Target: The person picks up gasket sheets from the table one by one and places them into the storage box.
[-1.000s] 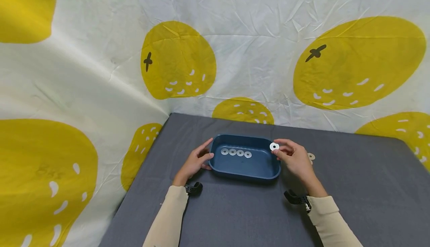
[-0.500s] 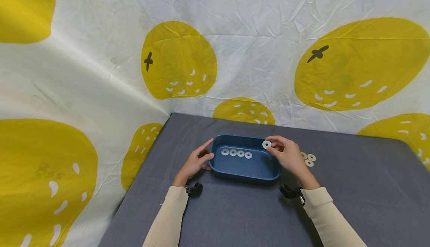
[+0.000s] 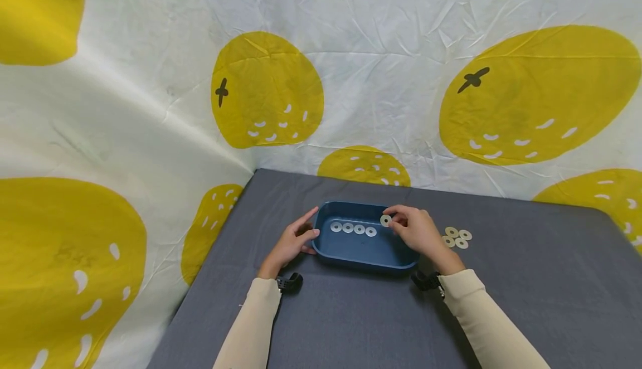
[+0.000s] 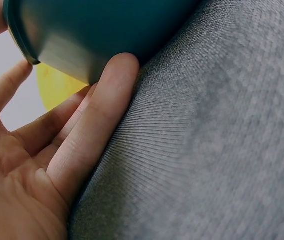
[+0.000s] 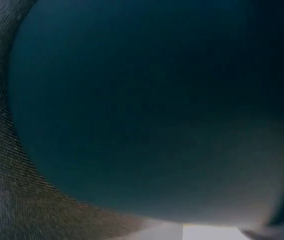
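Note:
My left hand rests against the left end of the blue tray, thumb at the rim. In the left wrist view its fairly straight fingers touch the tray's outer wall, low by the cloth. My right hand reaches over the tray's right side and pinches a flat washer between thumb and fingertips, tilted up to face the camera. A row of several washers lies in the tray, left of the held one. The right wrist view shows mostly the tray's dark outer wall, without the hand.
Several more washers lie grouped on the grey cloth, right of the tray. A white curtain with yellow fruit prints stands behind and to the left of the table. Dark straps circle both wrists.
My right hand has moved left over the tray with the washer in its fingertips, uncovering the group of washers on the cloth. The left hand and tray have stayed put.

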